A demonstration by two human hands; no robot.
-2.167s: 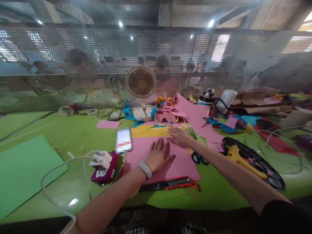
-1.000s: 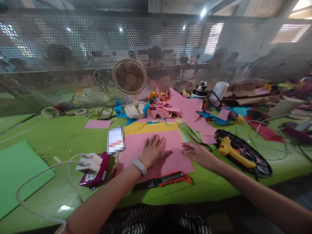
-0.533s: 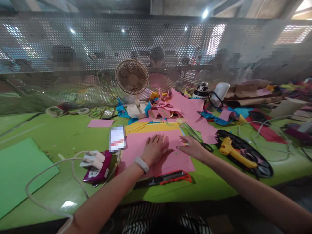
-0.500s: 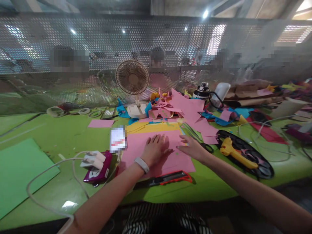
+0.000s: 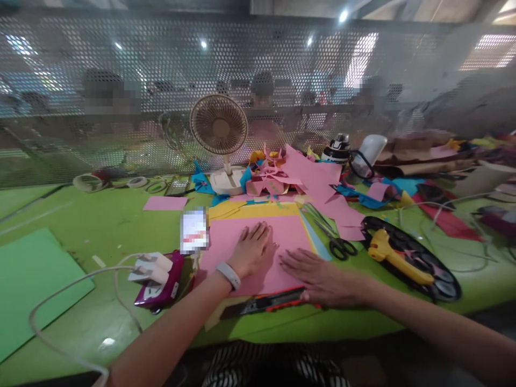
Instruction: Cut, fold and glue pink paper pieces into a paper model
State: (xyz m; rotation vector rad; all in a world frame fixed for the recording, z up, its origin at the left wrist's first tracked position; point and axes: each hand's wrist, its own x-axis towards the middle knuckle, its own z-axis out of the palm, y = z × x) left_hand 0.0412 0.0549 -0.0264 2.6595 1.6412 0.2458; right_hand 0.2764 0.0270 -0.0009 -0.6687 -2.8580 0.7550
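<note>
- Left hand (image 5: 250,251): fingers extended and flat, palm down, grasping nothing, pressing the middle of the large pink rectangular paper sheet (image 5: 290,231). A white band sits on the wrist.
- Right hand (image 5: 320,277): fingers spread and flat, nothing grasped, resting on the sheet's near right corner; the thumb side touches the black-and-orange utility knife (image 5: 266,303).
- The sheet lies directly under both hands on the green worktop (image 5: 121,226), long axis running left to right; it extends away from the fingertips toward the far edge.
- The knife lies along the sheet's near edge, long axis left to right; the right hand is the nearer.
- A yellow paper sheet (image 5: 258,209) shows beyond the pink one.
- Black-handled scissors (image 5: 338,244) lie just right of the sheet, apart from both hands.
- A yellow glue gun (image 5: 397,260) rests on a black oval tray (image 5: 447,287), further right.
</note>
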